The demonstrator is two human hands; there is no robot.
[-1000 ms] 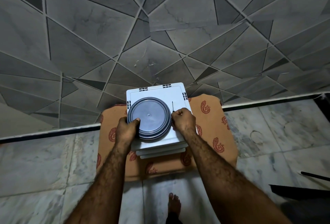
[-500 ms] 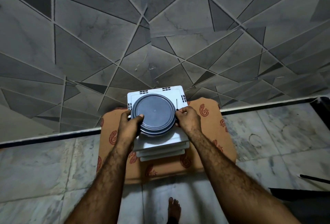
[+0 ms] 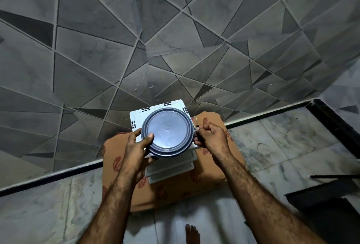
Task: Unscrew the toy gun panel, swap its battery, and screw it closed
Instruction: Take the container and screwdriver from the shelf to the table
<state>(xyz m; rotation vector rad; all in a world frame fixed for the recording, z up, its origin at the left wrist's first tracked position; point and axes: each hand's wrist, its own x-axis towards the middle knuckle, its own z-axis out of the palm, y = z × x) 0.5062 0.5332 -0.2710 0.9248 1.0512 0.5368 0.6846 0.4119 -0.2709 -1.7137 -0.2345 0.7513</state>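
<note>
Screwdriver (image 3: 196, 122), thin with a dark handle, is pinched in the right hand (image 3: 211, 137) against the round blue-grey lidded plastic container (image 3: 169, 131), whose left rim the left hand (image 3: 136, 146) grips, above a white square plastic stool (image 3: 138, 117).

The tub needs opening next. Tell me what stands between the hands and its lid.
Nothing visible. The left hand grips the lid at its left rim, thumb on top. The right hand touches the right rim but pinches a screwdriver, which may hamper its grip.
</note>
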